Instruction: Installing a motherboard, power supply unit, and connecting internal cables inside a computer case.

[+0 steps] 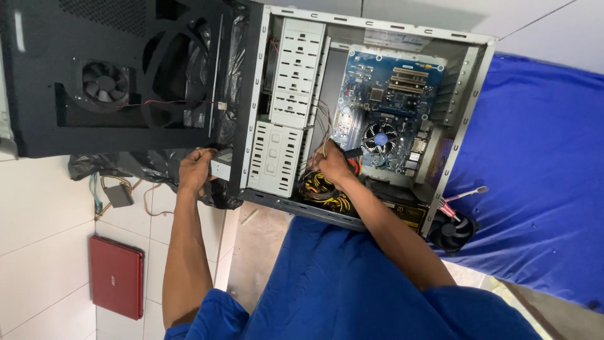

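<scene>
An open silver computer case (469,107) lies in front of me, its blue motherboard (384,94) and round cooler fan (380,137) exposed. My right hand (333,165) reaches inside, closed on a bundle of thin cables (319,129) beside the white drive cage (282,126), above yellow and black power leads (322,190). My left hand (196,169) grips a grey drive (221,167) sticking out of the case's front edge.
A black side panel (75,75) with a small fan (105,82) stands at the left. A red laptop (116,276) lies on the white tiled floor. A loose black fan (452,232) and screwdriver (462,196) rest on blue cloth (541,170) at the right.
</scene>
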